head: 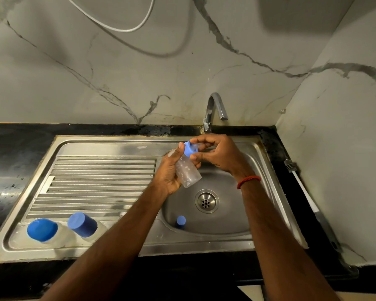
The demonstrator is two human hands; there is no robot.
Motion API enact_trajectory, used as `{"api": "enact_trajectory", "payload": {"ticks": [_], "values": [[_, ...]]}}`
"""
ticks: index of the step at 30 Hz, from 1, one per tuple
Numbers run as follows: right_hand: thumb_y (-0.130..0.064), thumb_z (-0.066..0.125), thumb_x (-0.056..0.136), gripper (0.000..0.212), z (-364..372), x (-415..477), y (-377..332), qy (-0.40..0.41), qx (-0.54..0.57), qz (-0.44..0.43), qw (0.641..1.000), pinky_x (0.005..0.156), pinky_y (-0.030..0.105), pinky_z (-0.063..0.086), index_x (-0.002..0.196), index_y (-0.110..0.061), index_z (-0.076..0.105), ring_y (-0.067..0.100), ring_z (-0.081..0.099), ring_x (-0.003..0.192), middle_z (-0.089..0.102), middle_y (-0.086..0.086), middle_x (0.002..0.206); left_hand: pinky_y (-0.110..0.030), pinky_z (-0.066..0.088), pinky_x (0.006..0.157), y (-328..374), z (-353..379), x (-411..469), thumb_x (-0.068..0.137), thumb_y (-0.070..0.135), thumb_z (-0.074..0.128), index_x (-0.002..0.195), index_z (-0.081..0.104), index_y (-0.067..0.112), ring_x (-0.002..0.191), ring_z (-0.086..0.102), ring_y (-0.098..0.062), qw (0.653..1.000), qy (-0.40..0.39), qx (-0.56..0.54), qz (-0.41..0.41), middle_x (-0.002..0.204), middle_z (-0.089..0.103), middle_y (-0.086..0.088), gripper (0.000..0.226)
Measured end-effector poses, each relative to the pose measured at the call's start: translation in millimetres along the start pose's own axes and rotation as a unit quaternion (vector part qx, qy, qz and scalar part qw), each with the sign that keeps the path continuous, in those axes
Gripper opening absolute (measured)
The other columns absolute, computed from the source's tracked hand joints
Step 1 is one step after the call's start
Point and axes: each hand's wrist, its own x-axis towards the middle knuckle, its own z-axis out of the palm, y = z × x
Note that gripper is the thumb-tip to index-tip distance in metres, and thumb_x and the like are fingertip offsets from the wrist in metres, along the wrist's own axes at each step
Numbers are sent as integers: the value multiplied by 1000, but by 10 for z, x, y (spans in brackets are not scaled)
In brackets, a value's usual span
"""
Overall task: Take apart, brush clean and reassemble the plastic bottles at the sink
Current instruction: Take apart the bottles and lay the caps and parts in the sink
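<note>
1. Your left grip (172, 170) curls round the clear bottle (188, 172), tilted above the sink (117, 139) basin. Your right grip (215, 155) pinches its blue collar (190, 148).
2. Pale specks on the bottle's side could be print or droplets; you cannot read them.
3. You face a steel sink set in a black table (20, 144) with veined marble walls, and the tap (214, 109) is behind your hands.
4. A wide-capped bottle (42, 230) and a dark-capped bottle (83, 224) stand on the ribbed drainboard (96, 181). A small blue cap (180, 221) sits in the basin, and a brush (306, 192) lies at the right.
</note>
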Motion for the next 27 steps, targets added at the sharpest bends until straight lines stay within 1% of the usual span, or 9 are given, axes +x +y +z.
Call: {"api": "enact_trajectory", "payload": {"ticks": [3, 7, 12, 15, 17, 20, 22, 24, 27], "values": [[-23, 87, 73, 64, 80, -5, 11, -6, -13, -19, 1000, 85, 17, 55, 130, -14, 61, 6, 65, 104, 67, 3, 121, -41, 61, 84, 12, 45, -9, 88, 40, 67, 137, 56, 3, 102, 70, -27, 1000, -5, 3, -10, 123, 68, -20, 62], [-23, 82, 80, 49, 92, -6, 7, 24, 6, -2, 1000, 87, 24, 58, 124, -13, 65, 11, 68, 102, 71, 2, 115, -41, 61, 83, -7, 32, -29, 88, 36, 70, 133, 59, 4, 101, 70, -28, 999, -1, -32, -32, 118, 69, -19, 56], [-19, 77, 86, 43, 41, -22, 13, 52, 63, 38, 996, 88, 25, 57, 126, -14, 64, 10, 69, 103, 71, 0, 115, -39, 59, 86, -21, 49, -65, 92, 26, 66, 120, 66, 7, 95, 71, -25, 999, -5, -29, -45, 107, 72, -16, 34], [-6, 70, 90, 35, 23, -40, -23, 102, 175, 77, 976, 78, 35, 62, 122, -18, 62, 21, 71, 97, 68, 5, 113, -40, 58, 85, -20, 36, -40, 93, 26, 67, 115, 67, 6, 84, 69, -23, 998, 9, -39, -53, 97, 70, -14, 30], [3, 57, 91, 33, -4, -59, -58, 125, 222, 120, 960, 72, 39, 62, 114, -22, 63, 26, 69, 91, 64, 7, 110, -40, 59, 83, -21, 37, -31, 92, 26, 69, 118, 65, 5, 80, 68, -23, 998, 18, -28, -48, 94, 70, -14, 33], [-2, 49, 95, 22, -26, -83, -35, 87, 196, 155, 964, 58, 30, 58, 103, -20, 60, 26, 62, 83, 58, 6, 102, -41, 61, 79, -38, 43, -33, 90, 23, 70, 117, 64, 7, 76, 68, -23, 999, 30, 1, -33, 92, 72, -13, 32], [-21, 60, 97, 6, 6, -109, -11, 62, 152, 167, 972, 49, 22, 50, 94, -16, 59, 17, 61, 71, 60, 5, 86, -42, 60, 77, -49, 37, -32, 89, 23, 71, 113, 65, 8, 74, 68, -24, 999, 25, 27, -17, 93, 73, -14, 29], [-31, 74, 87, 22, 51, -121, 28, 69, 89, 145, 983, 50, 18, 50, 91, -14, 60, 7, 60, 61, 63, -1, 76, -43, 58, 77, -61, 34, -37, 89, 25, 71, 110, 66, 9, 76, 69, -24, 998, 10, 60, -4, 95, 72, -14, 26], [-24, 78, 83, 25, 61, -135, 63, 55, 36, 103, 992, 57, 14, 52, 103, -15, 66, 7, 64, 74, 66, -5, 90, -42, 57, 76, -75, 19, -47, 86, 29, 73, 106, 68, 10, 74, 68, -23, 998, 11, 65, -7, 91, 71, -13, 27]]}}
